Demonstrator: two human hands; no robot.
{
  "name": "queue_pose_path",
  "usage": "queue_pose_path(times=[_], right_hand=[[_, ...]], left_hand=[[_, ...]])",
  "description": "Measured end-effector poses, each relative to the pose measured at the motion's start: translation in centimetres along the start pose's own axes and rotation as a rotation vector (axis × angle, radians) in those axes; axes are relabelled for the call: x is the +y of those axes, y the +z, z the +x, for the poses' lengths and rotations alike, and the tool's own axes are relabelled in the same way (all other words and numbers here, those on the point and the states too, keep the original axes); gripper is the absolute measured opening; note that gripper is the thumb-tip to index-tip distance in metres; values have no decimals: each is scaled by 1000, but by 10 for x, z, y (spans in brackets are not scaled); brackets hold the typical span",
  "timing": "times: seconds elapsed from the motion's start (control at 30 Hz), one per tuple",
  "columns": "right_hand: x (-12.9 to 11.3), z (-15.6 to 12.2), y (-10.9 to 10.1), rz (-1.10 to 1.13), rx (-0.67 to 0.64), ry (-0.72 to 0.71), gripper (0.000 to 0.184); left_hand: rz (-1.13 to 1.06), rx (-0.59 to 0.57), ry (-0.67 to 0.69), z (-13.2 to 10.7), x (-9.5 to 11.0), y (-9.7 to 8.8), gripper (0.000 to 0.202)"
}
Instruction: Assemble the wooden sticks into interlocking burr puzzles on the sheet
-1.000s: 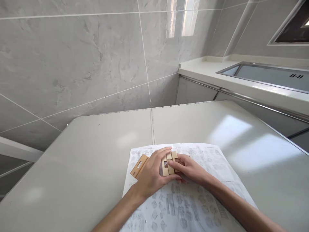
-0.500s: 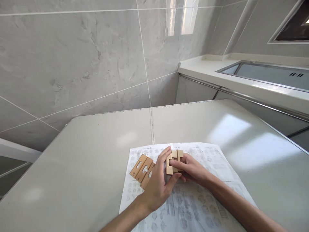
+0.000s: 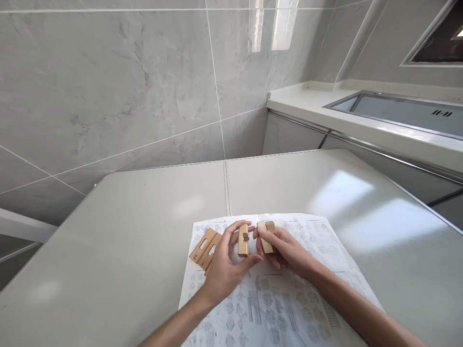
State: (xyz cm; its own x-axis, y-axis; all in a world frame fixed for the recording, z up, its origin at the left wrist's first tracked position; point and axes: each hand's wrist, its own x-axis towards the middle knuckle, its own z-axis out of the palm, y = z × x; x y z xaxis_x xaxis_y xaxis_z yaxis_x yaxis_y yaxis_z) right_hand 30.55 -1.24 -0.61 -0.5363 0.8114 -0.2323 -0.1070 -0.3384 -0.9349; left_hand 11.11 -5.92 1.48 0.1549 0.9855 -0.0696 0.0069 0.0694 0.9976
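Note:
My left hand [image 3: 224, 265] is closed on a notched wooden block [image 3: 242, 246], held upright between curled fingers and thumb. The notch faces right. Close beside it, my right hand [image 3: 291, 251] grips light wooden puzzle pieces [image 3: 266, 245], its thumb lying across their front. A gap separates what the two hands hold. Left of my left hand, flat slotted wooden pieces [image 3: 197, 251] lie side by side, marked with handwritten numbers 2 and 1. My left hand partly covers them.
A large printed instruction sheet [image 3: 260, 294] with small diagrams lies under both hands on the pale tabletop [image 3: 144, 231]. Grey tiled wall [image 3: 108, 86] rises behind the table. On the right is a counter [image 3: 300, 102] with an inset sink [image 3: 401, 110].
The wooden pieces that were together between my hands are now apart. My left hand has moved left with the notched block, covering more of the flat pieces. The right hand keeps the others.

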Motion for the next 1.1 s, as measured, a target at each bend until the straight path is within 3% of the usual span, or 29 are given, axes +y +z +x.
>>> queue_pose_path(times=[0.1, 0.3, 0.4, 0.73, 0.9, 1.0, 1.1], right_hand=[[-4, 0, -1, 111, 34, 6, 49], [-6, 1, -9, 356, 34, -38, 37], [-6, 1, -13, 346, 8, -44, 37], [-5, -2, -20, 280, -40, -40, 42], [-5, -1, -19, 240, -52, -28, 41], [-4, 0, -20, 191, -125, -34, 40], [-5, -1, -23, 123, -324, 14, 42]], left_hand=[[-80, 38, -30, -2, 2, 0, 74], [-321, -11, -160, -2, 1, 4, 63], [-418, -51, -177, -1, 2, 6, 57], [-431, -77, -231, -3, -1, 15, 36], [-432, -144, -272, -2, -4, 13, 38], [-389, -137, -343, -2, -5, 10, 43], [-327, -79, -322, -4, -7, 9, 47]])
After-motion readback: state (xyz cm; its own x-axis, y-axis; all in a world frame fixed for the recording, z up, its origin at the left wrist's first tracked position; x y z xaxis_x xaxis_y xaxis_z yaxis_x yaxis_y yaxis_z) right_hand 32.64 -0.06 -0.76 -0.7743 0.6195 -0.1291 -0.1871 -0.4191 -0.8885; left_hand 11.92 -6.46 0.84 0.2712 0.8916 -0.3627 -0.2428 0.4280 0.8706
